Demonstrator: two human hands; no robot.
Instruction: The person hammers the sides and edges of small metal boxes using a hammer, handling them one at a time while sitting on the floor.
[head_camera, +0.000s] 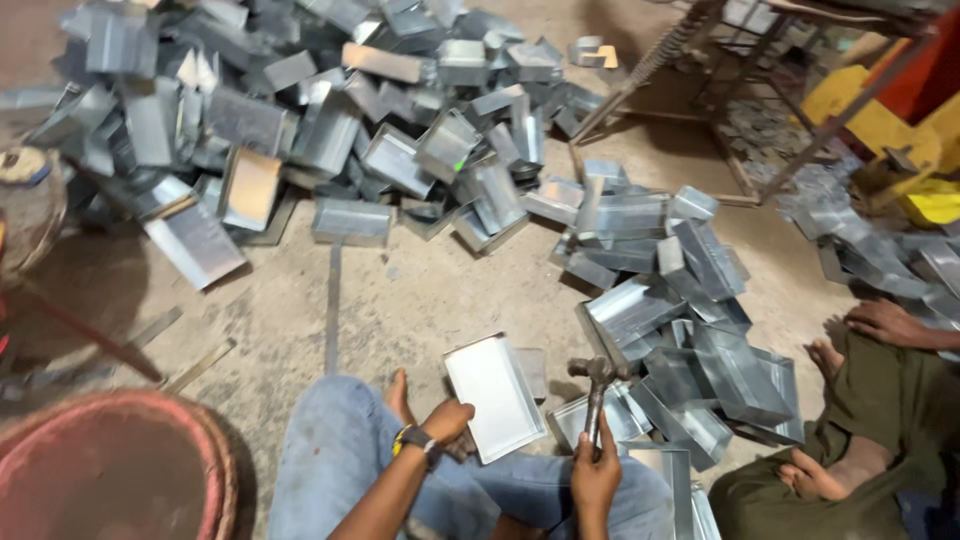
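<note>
Left hand (447, 420) has its fingers clamped on a flat metal tray (493, 395), right hand (596, 478) wrapped tight round a hammer (595, 385), sitting on the floor (400, 300).

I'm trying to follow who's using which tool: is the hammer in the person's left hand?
No, the metal hammer is gripped upright by the right hand, while the left hand holds a flat shiny sheet-metal tray.

No packages, labels, signs, screens visible
</note>
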